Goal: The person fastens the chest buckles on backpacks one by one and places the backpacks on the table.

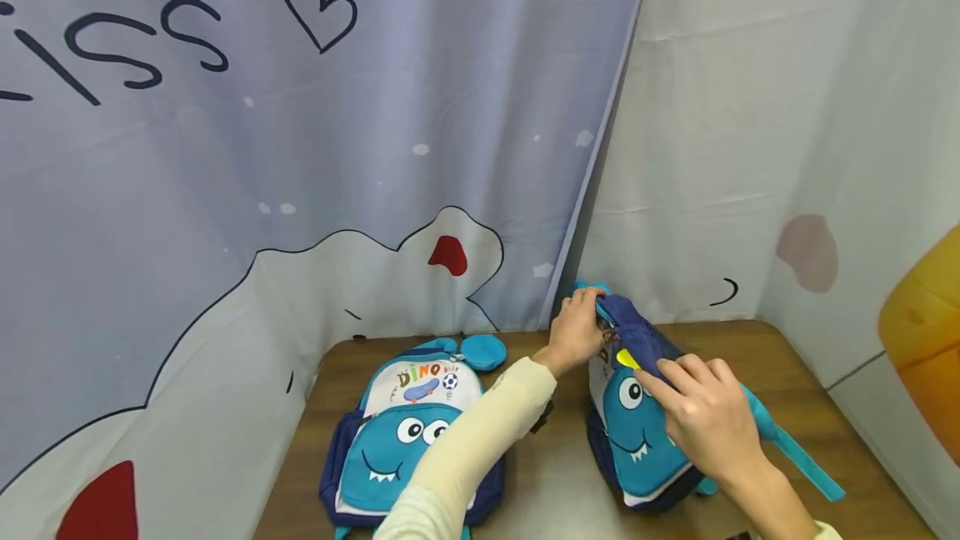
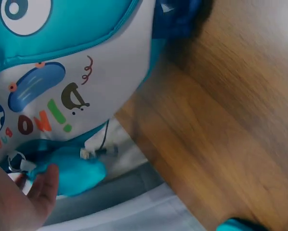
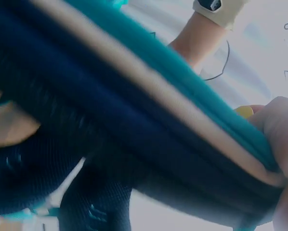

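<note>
A small blue dinosaur backpack point(image 1: 626, 423), with big eyes and a toothy smile, stands tilted on the right of the table. My left hand point(image 1: 577, 330) grips its top edge. In the left wrist view that hand's fingers point(image 2: 47, 185) curl beside a metal ring and a turquoise rounded piece point(image 2: 79, 171) at the bag's top. My right hand point(image 1: 708, 415) holds the bag's right side, and in the right wrist view it pinches the layered turquoise, pale and navy edge point(image 3: 149, 96). A yellow piece point(image 1: 627, 358) shows near the bag's top.
A matching dinosaur backpack point(image 1: 375, 473) lies face up on the left of the brown table point(image 1: 555, 473), partly behind my left sleeve. A turquoise strap point(image 1: 806, 461) trails to the right. Printed curtains point(image 1: 450, 107) hang behind, and a yellow-orange object point(image 1: 926, 332) is at the far right.
</note>
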